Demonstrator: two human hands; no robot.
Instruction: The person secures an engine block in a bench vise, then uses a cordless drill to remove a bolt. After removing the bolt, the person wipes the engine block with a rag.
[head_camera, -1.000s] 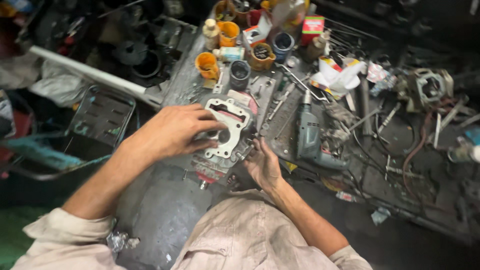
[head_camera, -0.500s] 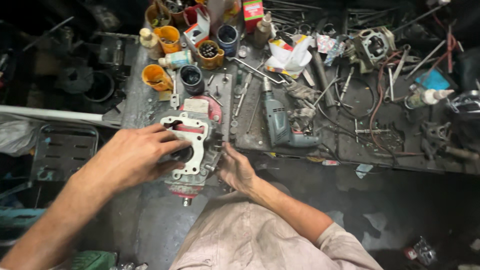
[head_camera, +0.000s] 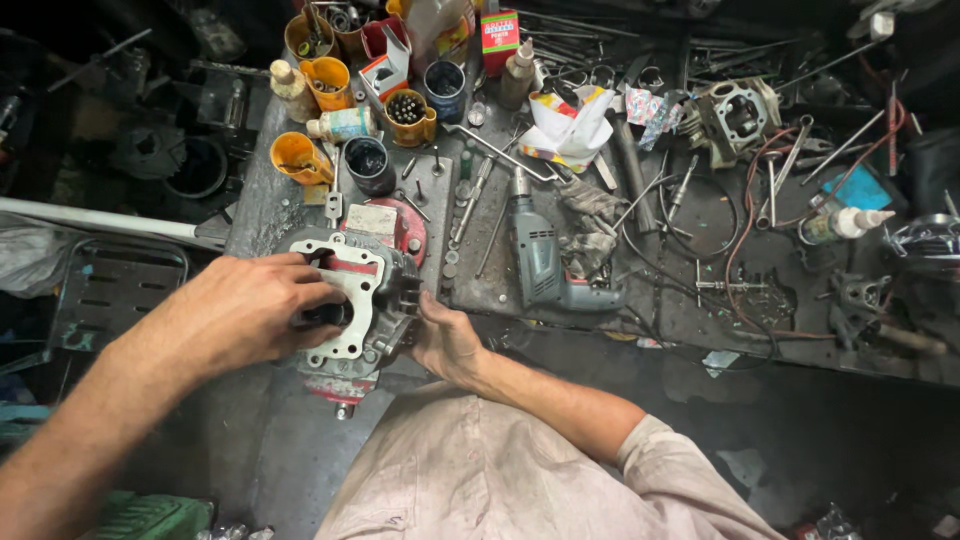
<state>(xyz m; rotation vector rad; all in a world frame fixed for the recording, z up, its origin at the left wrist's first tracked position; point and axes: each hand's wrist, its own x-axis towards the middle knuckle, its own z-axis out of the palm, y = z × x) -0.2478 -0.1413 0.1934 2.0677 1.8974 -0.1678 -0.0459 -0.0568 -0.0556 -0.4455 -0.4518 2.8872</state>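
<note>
A grey finned engine cylinder (head_camera: 385, 290) with a pale gasket (head_camera: 352, 300) on its upper face stands on a red vise (head_camera: 345, 382) at the bench's near edge. My left hand (head_camera: 245, 315) lies over the gasket's left side, fingers curled into the bore. My right hand (head_camera: 447, 343) grips the cylinder's right side from below. Both forearms reach in from the bottom, over my light shirt.
A grey electric drill (head_camera: 545, 265) lies right of the cylinder. Orange cups (head_camera: 293, 158), tins, bottles and a small red box crowd the bench's back. Wrenches, rods, cables and another engine part (head_camera: 735, 115) lie to the right. A metal crate (head_camera: 110, 290) sits left.
The view has shifted, so the bench now fills more of the picture. Both hands stay on the cylinder; my left fingers have moved deeper into the bore.
</note>
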